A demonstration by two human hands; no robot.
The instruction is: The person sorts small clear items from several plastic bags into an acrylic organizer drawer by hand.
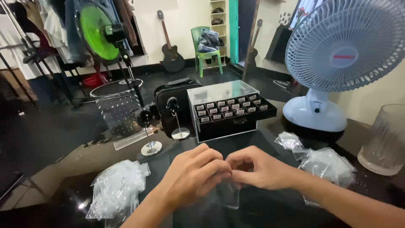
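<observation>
Two hands work a small clear plastic bag [228,195] over a glossy black table [270,139].

We see the left hand [195,175] and right hand [258,169] meet just in front of the black jewellery box [230,110], fingertips pinched on the bag's top edge, though what is inside, if anything, is too blurred to tell. We judge that a light, even pinch at both corners serves best. Heaps of empty bags [118,190] lie left and right of the hands. Right of the box stands a white fan [337,55]; beyond it, a guitar [171,52] leans on the wall.
</observation>
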